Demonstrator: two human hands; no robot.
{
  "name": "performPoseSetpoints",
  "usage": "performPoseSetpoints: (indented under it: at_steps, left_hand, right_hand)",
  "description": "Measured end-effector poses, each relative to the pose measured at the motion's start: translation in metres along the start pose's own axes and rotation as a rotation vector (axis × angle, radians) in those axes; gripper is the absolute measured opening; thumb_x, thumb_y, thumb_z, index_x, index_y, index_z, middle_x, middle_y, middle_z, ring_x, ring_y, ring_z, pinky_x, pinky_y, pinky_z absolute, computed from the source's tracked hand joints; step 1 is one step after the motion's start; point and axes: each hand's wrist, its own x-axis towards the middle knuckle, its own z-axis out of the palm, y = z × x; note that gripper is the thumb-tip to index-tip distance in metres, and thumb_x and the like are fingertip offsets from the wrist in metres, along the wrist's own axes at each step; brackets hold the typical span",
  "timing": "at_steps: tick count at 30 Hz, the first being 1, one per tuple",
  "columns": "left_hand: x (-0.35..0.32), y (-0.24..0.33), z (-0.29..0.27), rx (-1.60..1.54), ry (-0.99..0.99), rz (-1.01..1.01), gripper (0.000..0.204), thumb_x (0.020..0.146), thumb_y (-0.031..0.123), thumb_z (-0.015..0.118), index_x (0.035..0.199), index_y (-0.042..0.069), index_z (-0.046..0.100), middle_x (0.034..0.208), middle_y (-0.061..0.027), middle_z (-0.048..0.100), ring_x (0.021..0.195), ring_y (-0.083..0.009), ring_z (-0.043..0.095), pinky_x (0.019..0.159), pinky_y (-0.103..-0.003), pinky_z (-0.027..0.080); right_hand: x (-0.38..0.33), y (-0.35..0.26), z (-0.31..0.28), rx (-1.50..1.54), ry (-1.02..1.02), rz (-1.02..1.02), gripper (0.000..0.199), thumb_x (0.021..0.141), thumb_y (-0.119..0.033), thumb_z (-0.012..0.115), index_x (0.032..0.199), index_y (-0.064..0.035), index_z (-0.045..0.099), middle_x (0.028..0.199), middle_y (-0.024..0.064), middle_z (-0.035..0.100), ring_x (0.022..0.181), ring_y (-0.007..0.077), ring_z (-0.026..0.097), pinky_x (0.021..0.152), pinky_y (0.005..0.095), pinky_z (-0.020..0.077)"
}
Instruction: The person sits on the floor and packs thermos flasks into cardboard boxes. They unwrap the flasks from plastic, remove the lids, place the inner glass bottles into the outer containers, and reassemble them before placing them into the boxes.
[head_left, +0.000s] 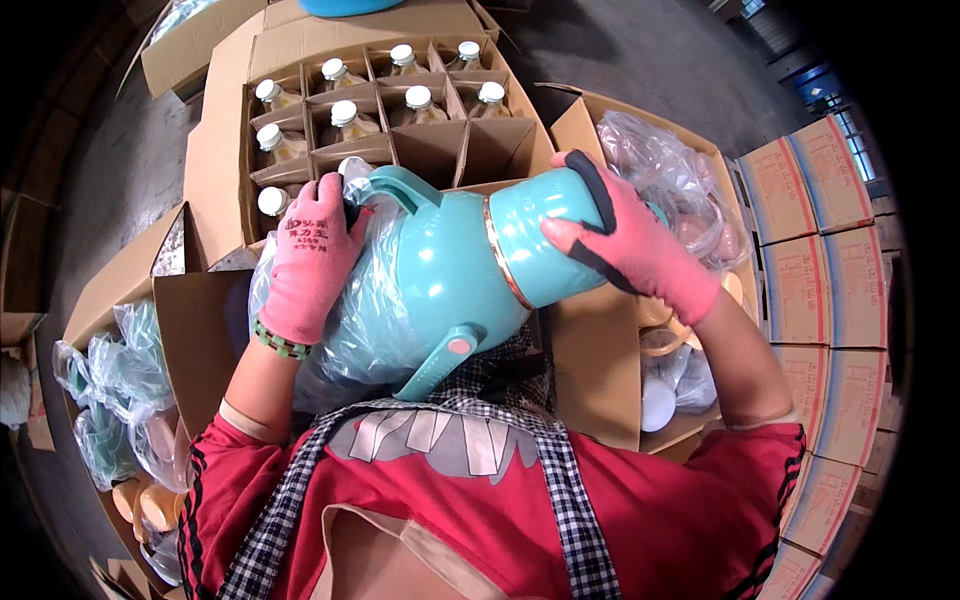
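Where plastic bag (365, 290) wraps teal flask (450, 270), left hand (312, 262) fingertips hidden

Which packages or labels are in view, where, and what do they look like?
Divided carton: top centre, open brown cardboard with a grid of cells holding white-capped glass liners.
Stacked cartons: right edge, closed, pale with red and blue printed panels.
Plastic bag: centre, clear film around the teal flask held by the left hand and right hand.
Open carton: right of centre, brown, holding clear bags.
Glove print: back of the pink left glove, dark.
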Motion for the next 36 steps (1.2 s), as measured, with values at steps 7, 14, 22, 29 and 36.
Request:
performPoseSetpoints:
  at_steps: [7, 14, 22, 29, 36]
  left_hand:
    - [-0.013, -0.008, -0.003, -0.147, 0.011, 0.023, 0.043, 0.075, 0.015, 0.061, 0.109, -0.006, 0.044, 0.099, -0.0222, 0.050, 0.090, -0.0368, 0.050, 0.077, -0.038, 0.043]
    - [-0.092, -0.057, -0.015, -0.288, -0.143, 0.095, 0.046, 0.080, 0.014, 0.050, 0.120, -0.004, 0.037, 0.112, -0.0258, 0.046, 0.102, -0.0391, 0.045, 0.087, -0.039, 0.038]
    - [-0.143, -0.122, -0.032, 0.085, -0.167, -0.035, 0.022, 0.071, 0.010, 0.055, 0.092, 0.004, 0.055, 0.092, -0.0129, 0.057, 0.088, -0.0286, 0.054, 0.078, -0.037, 0.042]
    - [-0.191, -0.056, 0.042, -1.019, -0.712, 0.033, 0.030, 0.079, 0.018, 0.053, 0.106, 0.006, 0.054, 0.107, -0.0107, 0.053, 0.097, -0.0215, 0.052, 0.085, -0.033, 0.041]
    - [-0.175, -0.085, -0.035, -0.326, -0.851, 0.414, 0.034, 0.082, 0.022, 0.050, 0.112, 0.007, 0.053, 0.103, -0.0107, 0.056, 0.097, -0.0255, 0.051, 0.087, -0.032, 0.039]
  right_hand:
    - [0.004, -0.055, 0.006, -0.848, 0.076, -0.080, 0.071, 0.070, -0.045, 0.061, 0.120, 0.0005, 0.038, 0.114, 0.0236, 0.043, 0.101, 0.0342, 0.047, 0.087, 0.0398, 0.0379]
    - [0.064, -0.080, 0.073, -0.950, -0.334, -0.310, 0.057, 0.066, -0.034, 0.065, 0.108, -0.0007, 0.046, 0.106, 0.0223, 0.049, 0.092, 0.0281, 0.053, 0.077, 0.0352, 0.0430]
    - [0.038, -0.094, 0.015, 0.086, 0.044, 0.170, 0.061, 0.059, -0.026, 0.074, 0.107, 0.0020, 0.050, 0.082, 0.0064, 0.057, 0.074, 0.0149, 0.055, 0.069, 0.0258, 0.0442]
    - [0.041, -0.065, 0.105, 0.450, 0.096, 0.057, 0.033, 0.064, -0.016, 0.073, 0.090, -0.0037, 0.056, 0.077, 0.0013, 0.058, 0.069, 0.0109, 0.055, 0.068, 0.0257, 0.0448]
    - [-0.010, 0.008, 0.211, 0.501, 0.000, 0.008, 0.031, 0.063, -0.014, 0.075, 0.081, -0.0027, 0.053, 0.070, 0.0013, 0.056, 0.067, 0.0100, 0.053, 0.065, 0.0257, 0.0453]
